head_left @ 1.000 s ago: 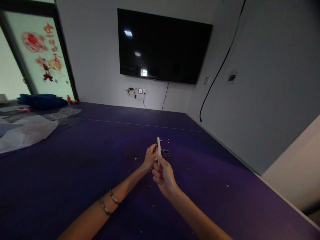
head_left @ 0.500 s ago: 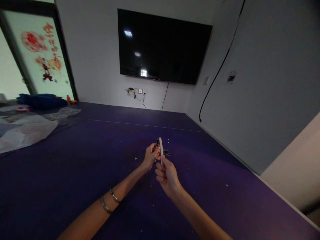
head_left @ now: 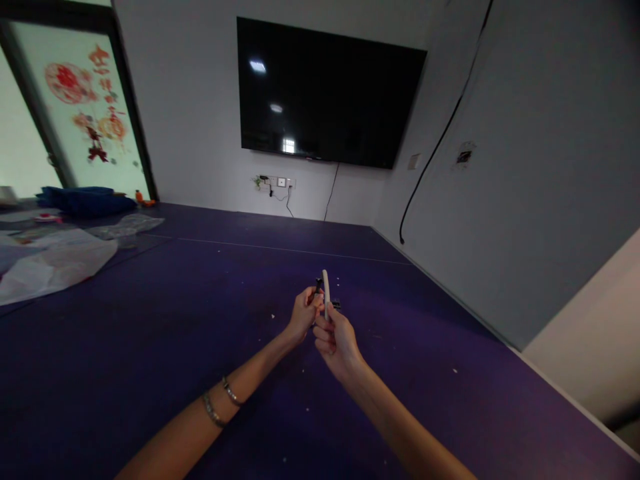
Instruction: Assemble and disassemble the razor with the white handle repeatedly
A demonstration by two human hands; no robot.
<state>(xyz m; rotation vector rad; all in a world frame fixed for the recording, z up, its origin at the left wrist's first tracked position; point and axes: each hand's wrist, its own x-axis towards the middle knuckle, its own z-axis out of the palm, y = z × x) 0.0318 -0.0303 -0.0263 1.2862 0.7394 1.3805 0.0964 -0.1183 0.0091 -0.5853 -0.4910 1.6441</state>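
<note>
Near the middle of the view my two hands meet above the purple surface. My left hand [head_left: 304, 313] is closed around a small dark piece [head_left: 319, 285], mostly covered by its fingers. My right hand [head_left: 339, 340] pinches a thin, pale, slightly curved strip [head_left: 327, 288] by its lower end; it stands nearly upright against the left fingertips. Just beyond the right fingers shows a small black part [head_left: 337, 305]; whether it lies on the surface or joins the strip I cannot tell.
The purple surface [head_left: 200, 333] carries scattered white bits. Clear plastic bags [head_left: 65, 260] and a dark blue cloth [head_left: 85, 201] lie at the left. A television [head_left: 325, 93] hangs on the far wall, and a black cable [head_left: 440, 140] dangles at the right.
Both hands have shifted slightly right in view. The pale strip's top now leans left and looks more bent, and more of the dark piece shows above the left fingers.
</note>
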